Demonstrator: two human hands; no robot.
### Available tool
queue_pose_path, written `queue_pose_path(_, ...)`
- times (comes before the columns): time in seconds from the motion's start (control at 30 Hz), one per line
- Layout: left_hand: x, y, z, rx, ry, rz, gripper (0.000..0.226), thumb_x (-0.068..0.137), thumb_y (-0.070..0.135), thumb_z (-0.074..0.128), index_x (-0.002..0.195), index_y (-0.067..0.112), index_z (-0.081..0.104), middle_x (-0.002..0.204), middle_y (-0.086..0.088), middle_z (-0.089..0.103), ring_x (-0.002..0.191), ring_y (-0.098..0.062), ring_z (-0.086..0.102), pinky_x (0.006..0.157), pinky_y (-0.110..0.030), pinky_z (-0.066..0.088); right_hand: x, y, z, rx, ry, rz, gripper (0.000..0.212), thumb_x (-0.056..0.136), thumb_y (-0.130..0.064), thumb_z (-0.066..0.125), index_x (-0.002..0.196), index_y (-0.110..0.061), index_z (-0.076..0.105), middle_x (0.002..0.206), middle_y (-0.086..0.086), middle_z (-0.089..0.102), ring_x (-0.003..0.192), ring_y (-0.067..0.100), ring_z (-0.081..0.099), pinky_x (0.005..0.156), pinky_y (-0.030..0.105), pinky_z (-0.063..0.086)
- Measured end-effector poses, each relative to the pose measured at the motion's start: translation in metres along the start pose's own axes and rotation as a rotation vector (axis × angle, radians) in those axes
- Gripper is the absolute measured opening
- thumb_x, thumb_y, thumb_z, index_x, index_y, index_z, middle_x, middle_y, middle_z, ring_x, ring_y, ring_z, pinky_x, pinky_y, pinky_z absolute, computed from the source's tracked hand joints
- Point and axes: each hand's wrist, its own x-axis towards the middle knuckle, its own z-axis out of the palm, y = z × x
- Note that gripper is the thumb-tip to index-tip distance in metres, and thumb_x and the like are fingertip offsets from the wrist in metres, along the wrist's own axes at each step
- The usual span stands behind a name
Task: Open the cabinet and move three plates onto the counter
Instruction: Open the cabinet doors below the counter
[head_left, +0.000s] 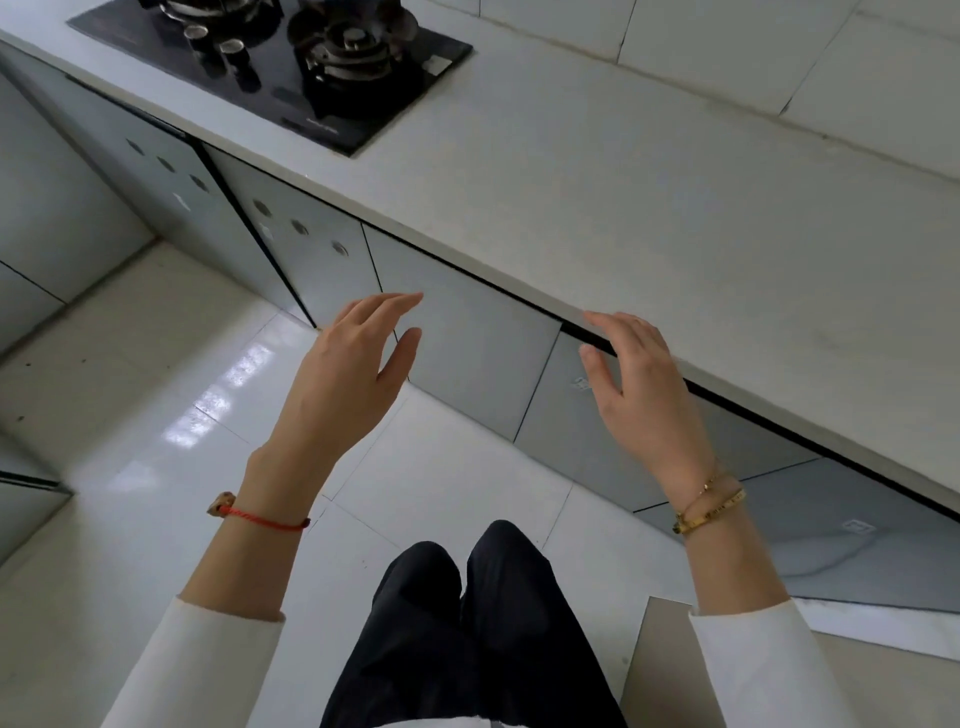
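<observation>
Looking down at a row of shut cabinet doors (470, 332) under a long white counter (597, 182). Doors being smooth, flat and pale grey, shiny like glass, with thin dark lines between them and a black strip along the top under the counter edge. Showing no handles on the nearest doors. Hiding whatever is inside, so no plates showing anywhere. Left hand (343, 379) hanging in the air in front of a grey door, fingers spread loose and holding nothing, thumb pointing toward the door. Right hand (641, 387) reaching up near the counter edge, fingers (618, 325) loose and holding nothing, tips close to the black strip; touching it or not, hard to tell. Wearing a red string bracelet (260, 519) on the left wrist and gold bracelets (709, 506) on the right wrist, with white sleeves (208, 670) lower down. Sitting far back on the counter, a black gas stove (275, 67) with two burners and knobs. Showing round holes on the doors below the stove. Standing on a shiny white tile floor (156, 405), black trousers (467, 623) at the bottom.
</observation>
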Motion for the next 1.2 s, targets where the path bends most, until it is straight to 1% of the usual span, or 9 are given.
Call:
queue_pose_path(0.07,-0.004,-0.016,0.029,0.0,0.003,0.003,0.038,0.101,0.03,0.045,0.137,0.02,0.052,0.134,0.002,0.059,0.124,-0.018,0.053,0.097,-0.028,0.043,0.0,0.017,0.027,-0.01,0.014,-0.018,0.04,0.101,-0.026,0.042,0.137,-0.009,0.047,0.138,0.006,0.052,0.135,0.019,0.039,0.115,0.031,0.031)
queue_pose_path(0.2,-0.013,-0.052,0.088,-0.002,0.009,0.013,0.038,0.101,0.032,0.043,0.137,0.023,0.051,0.134,0.004,0.058,0.123,-0.014,0.052,0.095,-0.021,0.037,-0.001,0.052,0.084,-0.023,0.06,-0.055,0.04,0.101,-0.025,0.042,0.137,-0.009,0.047,0.139,0.006,0.051,0.137,0.018,0.037,0.114,0.028,0.031)
queue_pose_path(0.4,-0.024,-0.102,0.181,-0.025,0.075,0.083,0.037,0.101,0.032,0.044,0.136,0.023,0.051,0.133,0.005,0.057,0.12,-0.012,0.052,0.094,-0.021,0.039,-0.003,0.106,0.165,-0.086,0.19,-0.114,0.04,0.101,-0.025,0.043,0.137,-0.009,0.048,0.139,0.007,0.052,0.139,0.019,0.035,0.113,0.02,0.022)
queue_pose_path(0.57,-0.031,-0.132,0.247,-0.036,0.136,0.179,0.037,0.101,0.03,0.045,0.137,0.021,0.05,0.133,0.005,0.057,0.123,-0.012,0.052,0.097,-0.019,0.038,-0.004,0.143,0.219,-0.111,0.303,-0.178,0.04,0.101,-0.024,0.043,0.137,-0.008,0.047,0.14,0.006,0.051,0.14,0.02,0.034,0.117,0.028,0.025)
queue_pose_path(0.7,-0.034,-0.141,0.282,-0.049,0.158,0.236,0.038,0.101,0.03,0.044,0.137,0.02,0.05,0.134,0.005,0.057,0.125,-0.012,0.051,0.1,-0.017,0.035,-0.008,0.161,0.249,-0.134,0.385,-0.224,0.04,0.101,-0.026,0.042,0.139,-0.011,0.046,0.141,0.003,0.05,0.141,0.019,0.033,0.118,0.029,0.025)
queue_pose_path(0.87,-0.015,-0.132,0.294,-0.053,0.234,0.367,0.04,0.101,0.029,0.045,0.139,0.018,0.049,0.134,0.003,0.058,0.125,-0.013,0.051,0.101,-0.019,0.035,-0.002,0.168,0.26,-0.136,0.472,-0.253,0.042,0.101,-0.025,0.043,0.14,-0.011,0.044,0.142,0.003,0.049,0.141,0.019,0.032,0.118,0.031,0.025)
queue_pose_path(1.0,0.014,-0.111,0.294,-0.07,0.271,0.459,0.04,0.101,0.031,0.046,0.139,0.018,0.049,0.132,0.003,0.059,0.123,-0.015,0.052,0.1,-0.028,0.042,0.015,0.162,0.245,-0.166,0.565,-0.282,0.042,0.1,-0.023,0.044,0.139,-0.008,0.045,0.142,0.006,0.049,0.14,0.021,0.034,0.118,0.027,0.023)
queue_pose_path(1.1,0.045,-0.096,0.295,-0.205,0.274,0.447,0.037,0.1,0.028,0.048,0.135,0.017,0.053,0.123,0.004,0.062,0.108,-0.012,0.058,0.093,-0.026,0.046,0.027,0.156,0.23,-0.201,0.609,-0.287,0.041,0.1,-0.022,0.044,0.139,-0.008,0.045,0.142,0.007,0.049,0.141,0.022,0.033,0.118,0.031,0.026)
queue_pose_path(1.2,0.076,-0.081,0.296,-0.457,0.291,0.343,0.031,0.098,0.022,0.052,0.125,0.015,0.062,0.112,0.004,0.066,0.091,-0.009,0.061,0.086,-0.023,0.05,0.038,0.154,0.22,-0.257,0.615,-0.277,0.042,0.1,-0.021,0.044,0.14,-0.007,0.044,0.142,0.007,0.048,0.141,0.023,0.032,0.119,0.033,0.025)
